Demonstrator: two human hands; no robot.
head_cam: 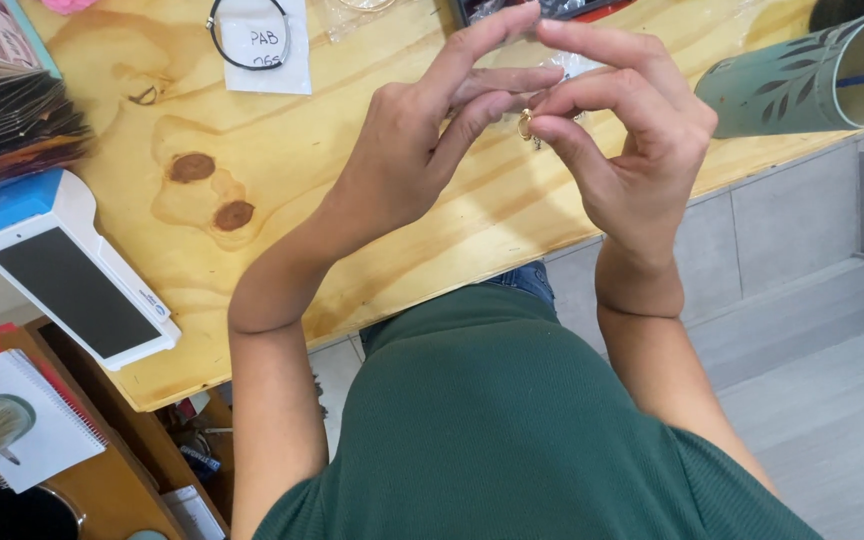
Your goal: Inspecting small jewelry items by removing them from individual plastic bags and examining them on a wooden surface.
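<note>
While both my hands are raised over the wooden table [282,150], a small gold-coloured piece [526,124] sits pinched between them, just above the table's near edge. My left hand [407,150] has thumb and forefinger closed toward the piece, remaining fingers stretched long and pointing up-right. My right hand [632,140] curls in from the other side, thumb and first fingers nipped tight on the same piece, other fingers bent over the top. Fingertips of the two hands touch or nearly touch at the piece; it is too small to tell its exact shape. Something clear and thin [572,66] shows just behind my right fingers, can't tell what.

On the table: a white paper tag with a black cord loop [262,45] at the far side, well apart from my hands. A teal cylinder with leaf cut-outs [802,80] lies on its side to the right, near my right hand. A white and blue handheld terminal with a dark screen [67,265] lies at the left edge, beside a stack of dark card swatches [12,130]. A spiral notebook [22,420] sits lower left. My green top [512,430] fills the bottom.
</note>
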